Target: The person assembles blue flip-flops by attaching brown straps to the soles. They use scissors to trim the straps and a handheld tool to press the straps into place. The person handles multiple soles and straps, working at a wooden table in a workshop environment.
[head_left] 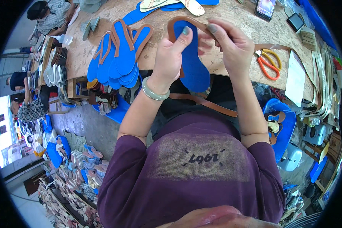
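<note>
My left hand (170, 57) grips a blue insole (193, 70) above my lap, its thumb pressed flat on the blue face. A brown strip (184, 18) runs round the upper rim of this insole. The strip's end is pinched between thumb and fingers of my right hand (235, 43). Another length of brown strip (207, 102) hangs across my lap; whether it joins the first I cannot tell. On the table to the left lies an overlapping pile of blue insoles (119, 57), several with brown edging. Orange-and-yellow-handled cutters (269, 64) rest right of my right hand.
More blue and cream insoles (171, 5) lie at the wooden table's (231, 17) far edge, near a phone (265, 8). A white bottle (64, 39) stands left. Long strips (323, 83) hang at the right edge. Blue bins (287, 117) flank me below. Other people (51, 17) sit at far left.
</note>
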`<action>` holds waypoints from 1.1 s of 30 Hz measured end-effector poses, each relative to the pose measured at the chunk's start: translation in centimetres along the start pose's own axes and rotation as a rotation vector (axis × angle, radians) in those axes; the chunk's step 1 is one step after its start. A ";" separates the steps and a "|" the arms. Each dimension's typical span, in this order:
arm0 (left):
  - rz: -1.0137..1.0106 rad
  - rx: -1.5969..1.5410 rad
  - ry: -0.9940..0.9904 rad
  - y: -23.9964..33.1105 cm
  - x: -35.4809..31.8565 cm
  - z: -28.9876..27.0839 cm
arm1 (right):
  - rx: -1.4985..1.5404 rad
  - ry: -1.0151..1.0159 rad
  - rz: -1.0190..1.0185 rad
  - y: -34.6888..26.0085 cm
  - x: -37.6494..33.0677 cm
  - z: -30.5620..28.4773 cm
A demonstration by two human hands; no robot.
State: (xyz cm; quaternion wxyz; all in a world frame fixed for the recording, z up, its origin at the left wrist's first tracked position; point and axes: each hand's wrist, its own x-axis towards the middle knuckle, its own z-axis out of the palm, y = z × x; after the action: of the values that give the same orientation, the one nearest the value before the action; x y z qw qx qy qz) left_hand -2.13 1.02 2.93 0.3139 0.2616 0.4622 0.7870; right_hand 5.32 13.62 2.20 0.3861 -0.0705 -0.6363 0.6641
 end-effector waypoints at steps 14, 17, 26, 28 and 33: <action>0.185 0.001 0.113 -0.9 0.6 -1.1 | -0.066 -0.142 0.298 1.8 -2.4 0.6; 0.199 0.082 0.062 -0.5 0.5 -0.5 | -0.112 -0.179 0.222 2.2 -2.2 0.7; 0.266 -0.048 0.142 -0.2 0.7 -0.4 | -0.102 -0.248 0.216 1.8 -2.6 -1.1; 0.240 -0.056 0.150 -0.1 0.5 -0.1 | -0.140 -0.261 0.272 1.7 -2.9 -1.4; 0.210 -0.070 0.047 -0.3 0.5 -0.7 | -0.195 -0.312 0.289 1.6 -2.5 -1.0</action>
State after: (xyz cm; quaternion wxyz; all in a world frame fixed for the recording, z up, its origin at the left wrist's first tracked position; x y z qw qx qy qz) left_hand -2.92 1.12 2.44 0.2277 0.2789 0.4118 0.8372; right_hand 7.00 13.08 -0.43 0.1754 -0.0943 -0.7326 0.6509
